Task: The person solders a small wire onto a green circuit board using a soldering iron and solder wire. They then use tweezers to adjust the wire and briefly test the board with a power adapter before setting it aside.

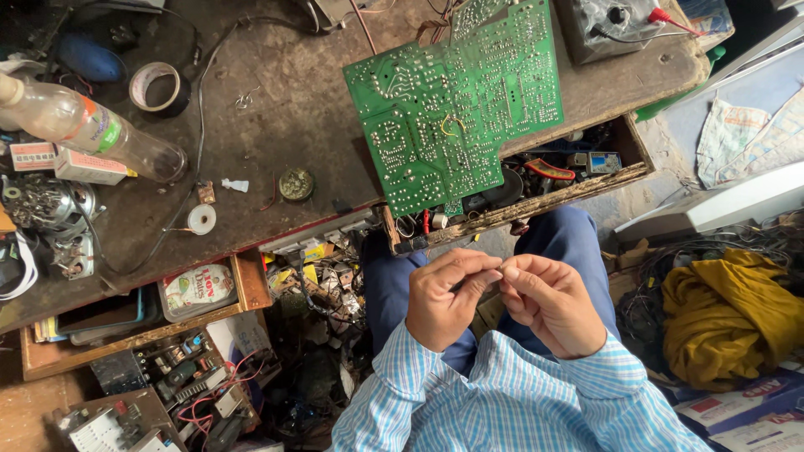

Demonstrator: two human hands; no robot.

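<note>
Head view looks straight down on a scarred wooden counter (276, 125) crowded with repair clutter, its open drawer (586, 180) full of small parts, and heaps of wire and scrap on the floor around it. Overhanging the counter's near edge lies a big green circuit board (456, 105), solder side up, its long axis slanting away to the upper right — it sits well apart from both hands, up ahead of them. Over the blue-trousered lap, the left hand (448, 301) and right hand (548, 305) meet fingertip to fingertip, each pinched narrow on something too small to make out — perhaps a thin wire. A clear plastic bottle (84, 125) and a tape roll (157, 86) lie far left.
</note>
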